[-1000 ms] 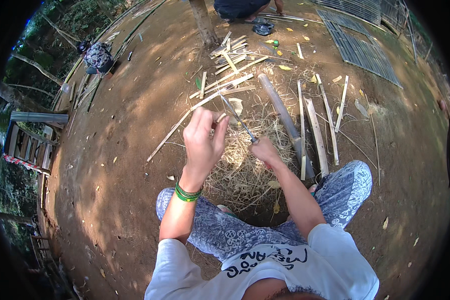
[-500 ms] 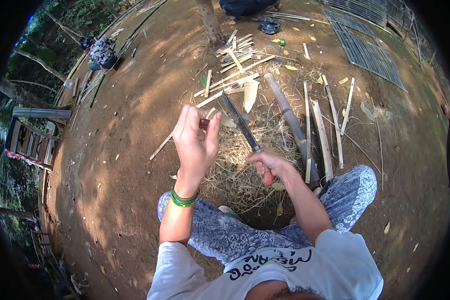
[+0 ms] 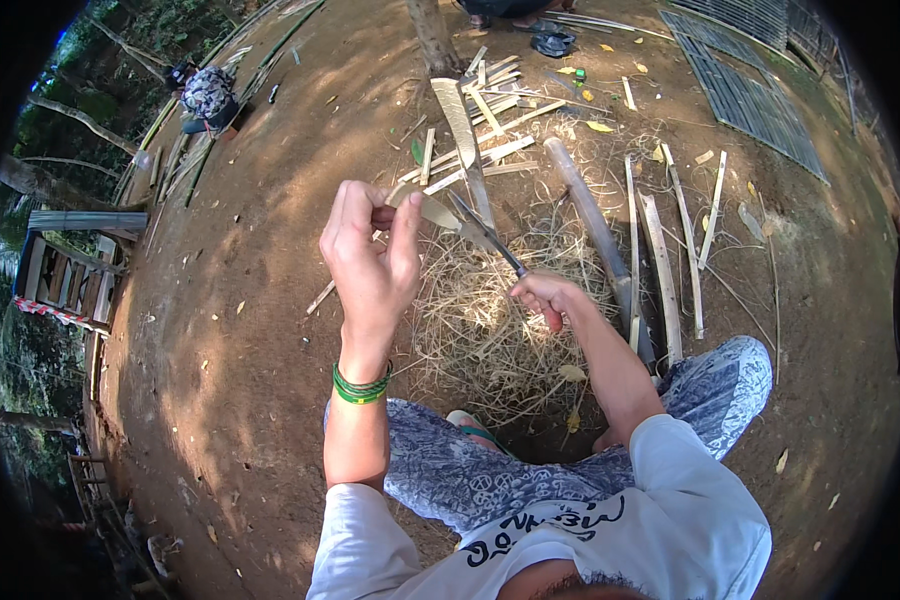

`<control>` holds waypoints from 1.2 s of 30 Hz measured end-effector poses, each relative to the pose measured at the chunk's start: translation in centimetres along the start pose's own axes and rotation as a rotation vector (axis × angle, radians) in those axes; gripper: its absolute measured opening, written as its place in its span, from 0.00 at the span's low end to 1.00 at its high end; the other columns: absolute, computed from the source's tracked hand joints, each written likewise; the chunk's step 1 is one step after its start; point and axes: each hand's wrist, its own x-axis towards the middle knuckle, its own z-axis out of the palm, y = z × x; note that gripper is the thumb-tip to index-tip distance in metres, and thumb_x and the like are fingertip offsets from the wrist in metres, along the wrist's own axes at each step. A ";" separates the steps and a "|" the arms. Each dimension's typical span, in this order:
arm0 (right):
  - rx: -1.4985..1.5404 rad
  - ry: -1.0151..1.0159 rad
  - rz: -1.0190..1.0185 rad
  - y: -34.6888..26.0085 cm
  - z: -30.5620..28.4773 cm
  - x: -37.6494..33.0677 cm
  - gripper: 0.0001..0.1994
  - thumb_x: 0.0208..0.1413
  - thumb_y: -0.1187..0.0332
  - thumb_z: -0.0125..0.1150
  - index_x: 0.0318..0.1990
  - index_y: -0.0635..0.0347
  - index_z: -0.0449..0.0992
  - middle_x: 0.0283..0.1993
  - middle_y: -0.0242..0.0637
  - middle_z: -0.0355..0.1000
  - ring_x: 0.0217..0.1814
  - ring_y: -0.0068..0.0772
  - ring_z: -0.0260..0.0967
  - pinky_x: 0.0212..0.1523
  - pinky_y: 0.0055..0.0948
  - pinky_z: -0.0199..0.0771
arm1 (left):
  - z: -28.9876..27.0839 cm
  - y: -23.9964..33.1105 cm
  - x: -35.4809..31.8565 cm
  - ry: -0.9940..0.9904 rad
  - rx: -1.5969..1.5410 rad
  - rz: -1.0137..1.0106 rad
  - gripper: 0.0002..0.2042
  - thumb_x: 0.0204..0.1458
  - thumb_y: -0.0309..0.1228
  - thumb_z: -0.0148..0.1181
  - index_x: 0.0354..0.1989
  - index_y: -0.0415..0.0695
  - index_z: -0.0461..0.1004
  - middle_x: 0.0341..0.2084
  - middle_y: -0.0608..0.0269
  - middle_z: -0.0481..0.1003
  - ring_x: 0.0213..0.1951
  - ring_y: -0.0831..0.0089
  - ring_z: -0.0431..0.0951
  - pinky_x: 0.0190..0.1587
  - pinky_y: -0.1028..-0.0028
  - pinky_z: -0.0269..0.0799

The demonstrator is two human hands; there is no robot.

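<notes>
My left hand [image 3: 372, 245], raised at centre left, pinches the end of a thin, pale bamboo strip [image 3: 437, 211]. My right hand [image 3: 544, 293] is wrapped round the reddish handle of a long knife [image 3: 500, 245], whose dark blade points away and to the left. The blade crosses the strip and seems to touch it, just right of my left fingers. Beyond the blade rises a long pale bamboo length [image 3: 458, 120] with a broad, rounded far end. Whether it is one piece with the pinched strip, I cannot tell.
Pale shavings [image 3: 490, 330] heap between my legs. To the right lie a bamboo pole [image 3: 595, 235] and several split strips [image 3: 662, 275]. More strips [image 3: 510, 125] are piled near a tree trunk [image 3: 432, 40]. A person [image 3: 207, 97] crouches far left; another is partly visible at the top.
My left hand has moved slightly left and up with the strip. The knife has shifted right and a little nearer. The broad pale length has swung left and away, past the blade tip.
</notes>
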 end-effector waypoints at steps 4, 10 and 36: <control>0.124 -0.072 -0.036 0.4 -0.7 0.5 0.12 0.59 0.67 0.61 0.25 0.56 0.68 0.17 0.28 0.62 0.16 0.22 0.57 0.20 0.28 0.60 | 0.7 0.3 0.1 0.000 -0.018 0.048 0.12 0.53 0.20 0.68 0.28 0.35 0.66 0.22 0.56 0.67 0.22 0.68 0.71 0.25 0.72 0.68; -0.371 0.763 -0.299 4.9 4.1 5.6 0.11 0.49 0.67 0.66 0.33 0.70 0.81 0.27 0.49 0.77 0.30 0.36 0.75 0.31 0.42 0.71 | 1.2 0.2 1.2 0.003 0.026 0.040 0.12 0.54 0.20 0.67 0.29 0.35 0.66 0.23 0.57 0.67 0.23 0.69 0.73 0.26 0.72 0.71; 0.297 0.323 0.122 11.4 -0.3 8.2 0.09 0.56 0.72 0.66 0.26 0.58 0.72 0.18 0.29 0.64 0.14 0.21 0.58 0.15 0.27 0.54 | 2.0 -3.5 4.7 0.171 0.007 -0.086 0.13 0.59 0.25 0.66 0.31 0.38 0.65 0.21 0.68 0.68 0.24 0.85 0.68 0.26 0.81 0.65</control>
